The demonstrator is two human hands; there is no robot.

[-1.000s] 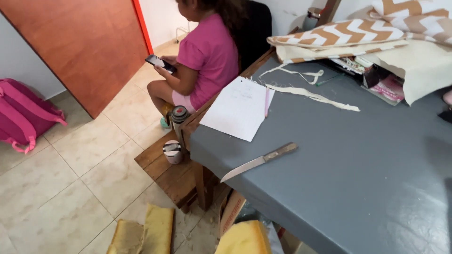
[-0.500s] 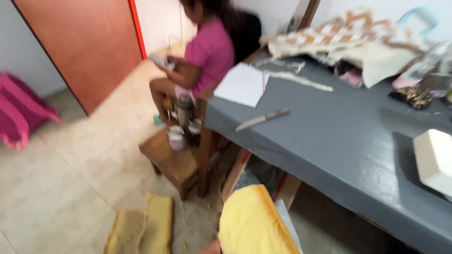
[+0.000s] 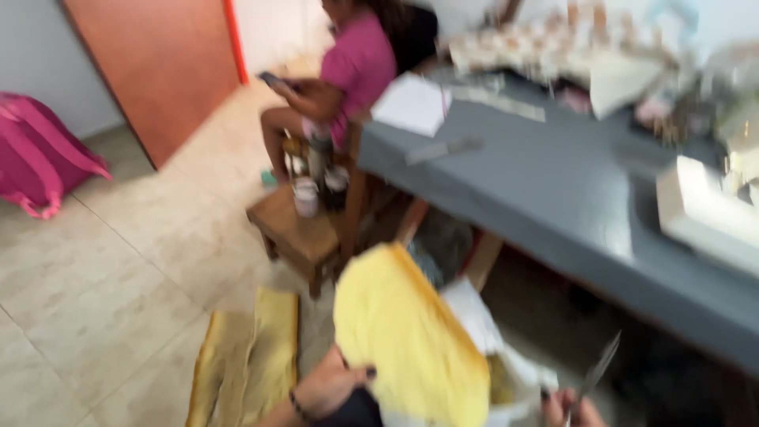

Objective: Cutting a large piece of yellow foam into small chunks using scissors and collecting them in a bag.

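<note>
Grey table [image 3: 553, 198] at right, gold cloth [image 3: 249, 360] on floor. Yellow foam [image 3: 407, 332] sits low centre, left hand [image 3: 328, 389] w/ fingers closed on its edge. Right hand [image 3: 565, 407] grips scissors [image 3: 597, 372]. Judging: keep foam taut, blades square to edge

Whole frame is motion-blurred: the heap at the far end of the bench [image 3: 553, 190] is just beige and white smear, can't tell items apart, and the long flat tool [image 3: 443, 149] lying on it has no readable edges. Left hand [image 3: 328, 389] is cut by the bottom edge and partly behind the yellow fabric [image 3: 407, 340]; right hand [image 3: 565, 407] shows only fingers [image 3: 549, 402] at the edge, and its thin metal blade [image 3: 597, 372] is too smeared to identify. Seated person [image 3: 356, 71] is cropped at the top; pale box [image 3: 704, 209] runs off the right side.
</note>
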